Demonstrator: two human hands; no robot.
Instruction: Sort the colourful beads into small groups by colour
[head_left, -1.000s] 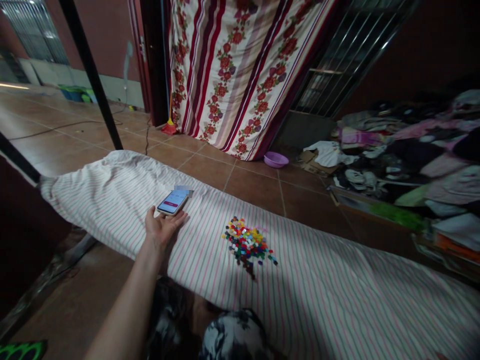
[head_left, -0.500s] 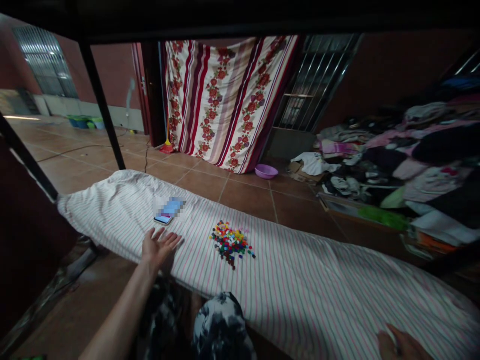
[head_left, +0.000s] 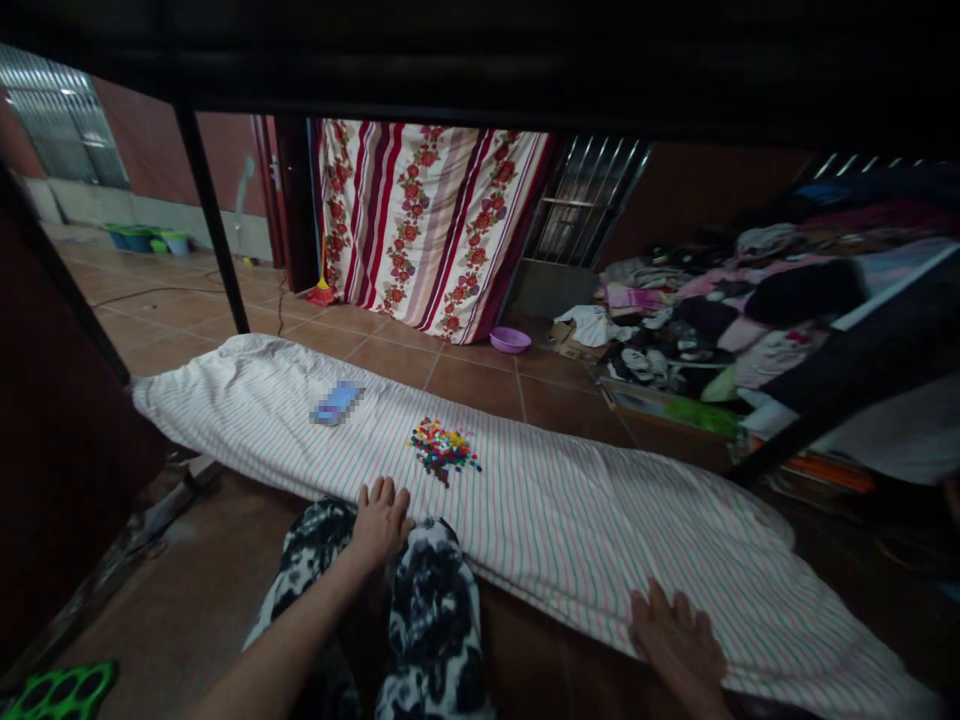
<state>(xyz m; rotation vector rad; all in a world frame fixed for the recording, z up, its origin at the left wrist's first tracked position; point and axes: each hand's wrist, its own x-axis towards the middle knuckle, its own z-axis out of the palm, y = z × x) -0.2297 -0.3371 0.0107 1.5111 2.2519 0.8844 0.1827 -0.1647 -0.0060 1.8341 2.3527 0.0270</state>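
A striped sheet (head_left: 570,490) covers a long, bench-like surface in front of my knees. My left hand (head_left: 381,522) lies palm down at its near edge, between my knees, with fingers stretched out and nothing held. Farther right along the same edge, my right hand (head_left: 677,632) rests on the sheet with its fingers apart, also holding nothing. A pile of small multicoloured pieces (head_left: 444,450) sits on the sheet beyond my left hand; they are too small to name. To the left of the pile lies a phone (head_left: 337,402), its screen blurred out.
Dark posts (head_left: 210,215) and a dark beam overhead frame the surface. Beyond are a floral curtain (head_left: 427,230), a purple basin (head_left: 510,341) and a red dustpan (head_left: 321,292). Heaped clothes (head_left: 720,300) lie at right. A green holed object (head_left: 64,692) is at lower left.
My left hand has turned from palm up near the phone to palm down at the sheet's near edge. My right hand has come further into view. The camera view has shifted.
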